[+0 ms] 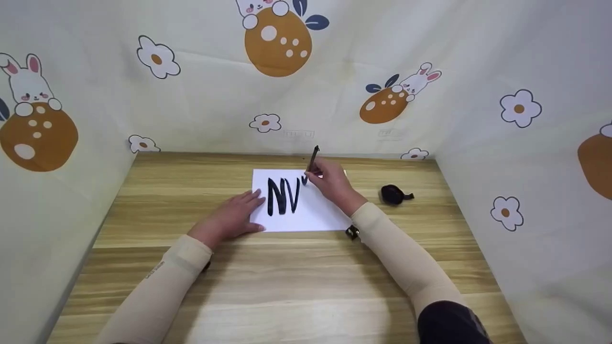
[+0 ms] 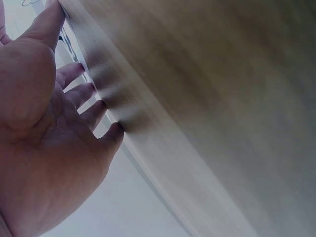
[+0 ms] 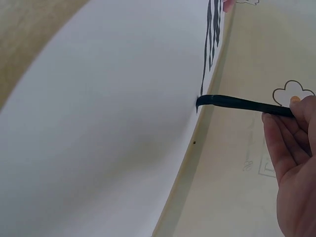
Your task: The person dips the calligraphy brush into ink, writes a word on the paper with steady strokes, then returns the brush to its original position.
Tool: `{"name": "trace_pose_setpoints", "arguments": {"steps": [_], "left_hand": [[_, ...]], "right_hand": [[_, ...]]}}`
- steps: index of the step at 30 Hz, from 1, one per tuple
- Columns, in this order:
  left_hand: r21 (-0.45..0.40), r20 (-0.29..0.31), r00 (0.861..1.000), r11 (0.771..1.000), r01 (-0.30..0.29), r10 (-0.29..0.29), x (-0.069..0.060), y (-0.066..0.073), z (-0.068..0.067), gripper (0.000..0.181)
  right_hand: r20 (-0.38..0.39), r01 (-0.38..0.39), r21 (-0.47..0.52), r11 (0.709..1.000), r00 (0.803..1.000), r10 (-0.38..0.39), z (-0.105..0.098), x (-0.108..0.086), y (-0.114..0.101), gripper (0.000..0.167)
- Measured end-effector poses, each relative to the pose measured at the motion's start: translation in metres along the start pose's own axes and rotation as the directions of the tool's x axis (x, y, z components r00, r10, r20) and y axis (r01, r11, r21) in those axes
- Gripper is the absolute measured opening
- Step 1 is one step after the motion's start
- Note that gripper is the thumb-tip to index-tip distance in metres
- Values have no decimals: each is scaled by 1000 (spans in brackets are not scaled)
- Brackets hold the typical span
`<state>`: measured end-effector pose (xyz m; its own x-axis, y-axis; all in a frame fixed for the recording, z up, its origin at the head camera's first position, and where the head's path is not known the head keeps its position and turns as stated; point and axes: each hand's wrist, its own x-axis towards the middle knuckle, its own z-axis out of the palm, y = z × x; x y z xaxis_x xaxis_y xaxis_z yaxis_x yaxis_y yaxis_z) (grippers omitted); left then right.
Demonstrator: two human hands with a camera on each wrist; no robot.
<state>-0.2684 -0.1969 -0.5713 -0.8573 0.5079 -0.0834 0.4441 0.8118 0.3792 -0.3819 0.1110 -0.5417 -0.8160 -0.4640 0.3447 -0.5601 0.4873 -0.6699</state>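
A white sheet of paper [image 1: 315,217] lies on the table with thick black strokes [image 1: 282,197] resembling "NV" on its left half. The right hand [image 1: 334,184] pinches a dark brush [image 1: 313,157]; in the right wrist view the bent tip of the brush [image 3: 232,102] touches the paper [image 3: 108,98] beside the strokes, and the right hand [image 3: 296,158] holds its shaft. The left hand [image 1: 232,215] rests at the paper's left edge, fingers spread. In the left wrist view the left hand [image 2: 54,113] has its fingertips down on the surface.
A small black round container [image 1: 392,195] with a tab sits right of the paper on the wooden table [image 1: 296,286]. A small dark object [image 1: 352,232] shows by the right wrist. Patterned cloth [image 1: 201,95] stands behind and at both sides.
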Motion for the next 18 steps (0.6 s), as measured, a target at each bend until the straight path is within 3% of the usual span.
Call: {"name": "trace_pose_setpoints", "arguments": {"steps": [7, 18], "left_hand": [[-7, 11, 1000, 1000, 18, -17, -1, 1, 0, 87], [-12, 7, 1000, 1000, 14, -14, -1, 1, -1, 88]], "right_hand": [[20, -30, 18, 999, 999, 29, 0, -3, -3, 4], [67, -14, 32, 999, 998, 12, -3, -8, -9, 5]]}}
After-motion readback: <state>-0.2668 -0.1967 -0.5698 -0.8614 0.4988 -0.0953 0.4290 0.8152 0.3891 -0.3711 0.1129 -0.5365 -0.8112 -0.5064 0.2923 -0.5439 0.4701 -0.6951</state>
